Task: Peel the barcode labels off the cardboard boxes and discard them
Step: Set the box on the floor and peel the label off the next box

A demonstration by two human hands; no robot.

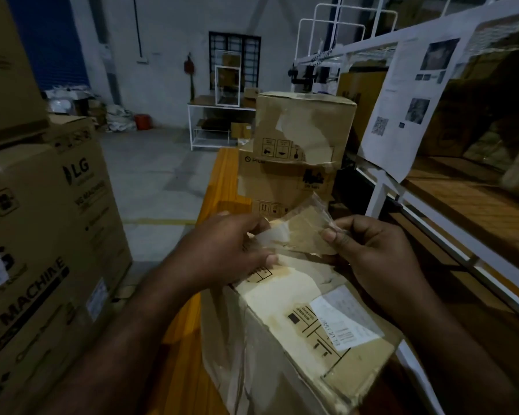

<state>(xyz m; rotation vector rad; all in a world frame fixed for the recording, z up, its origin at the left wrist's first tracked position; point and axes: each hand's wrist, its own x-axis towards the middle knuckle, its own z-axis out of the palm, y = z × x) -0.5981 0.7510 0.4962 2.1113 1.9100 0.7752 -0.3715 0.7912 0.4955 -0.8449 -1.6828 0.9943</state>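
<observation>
I read "LG" in black beside its logo on the big carton (57, 223) at left. "MACHINE" stands in heavy capitals low on the same carton, with the letters before it cut off. The stacked boxes (300, 145) ahead carry black handling pictograms and a word starting "Pi", too blurred to finish. On the near box (282, 339) the white barcode label (346, 320) shows bars and fine print I can't make out. The sheets (408, 94) hung on the rack are unreadable.
</observation>
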